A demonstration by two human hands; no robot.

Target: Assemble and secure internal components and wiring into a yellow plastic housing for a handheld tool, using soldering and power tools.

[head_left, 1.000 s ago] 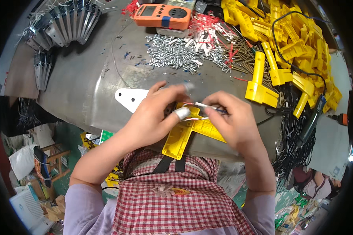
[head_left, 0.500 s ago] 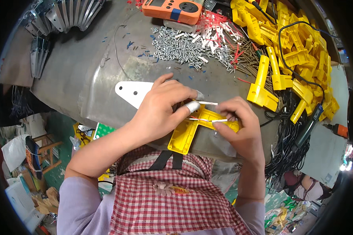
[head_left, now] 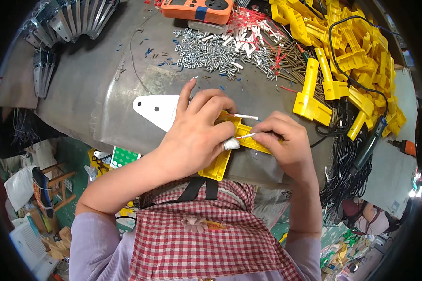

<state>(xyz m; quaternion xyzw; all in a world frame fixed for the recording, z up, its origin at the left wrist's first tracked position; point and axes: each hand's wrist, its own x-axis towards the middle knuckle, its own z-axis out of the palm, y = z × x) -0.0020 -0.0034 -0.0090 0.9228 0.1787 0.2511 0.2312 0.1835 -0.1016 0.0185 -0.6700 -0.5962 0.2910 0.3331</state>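
Note:
A yellow T-shaped plastic housing [head_left: 214, 167] lies open side up at the table's near edge, partly under my hands. My left hand [head_left: 194, 129] rests over its left part; the thumb has white tape, and thumb and index finger close on a thin wire above the housing. My right hand [head_left: 286, 143] pinches the wire's white sleeve [head_left: 248, 135] at the other end, over the housing's right arm. Another white sleeve [head_left: 246, 116] sticks out beyond the left fingers. Left of that hand lies a white plate [head_left: 155, 109] with dark holes, partly covered.
Loose screws and nuts [head_left: 206, 51] are heaped ahead, below an orange meter [head_left: 197, 10]. Yellow housings [head_left: 356, 61] pile up at the right, with black cables [head_left: 344, 173] beneath. Metal brackets [head_left: 75, 21] stand far left. A pen-like tool [head_left: 368, 150] lies right.
My left thumb and index finger have shifted lower, onto the wire. My right fingers have closed in on the white sleeve and moved slightly left. The view has shifted a little.

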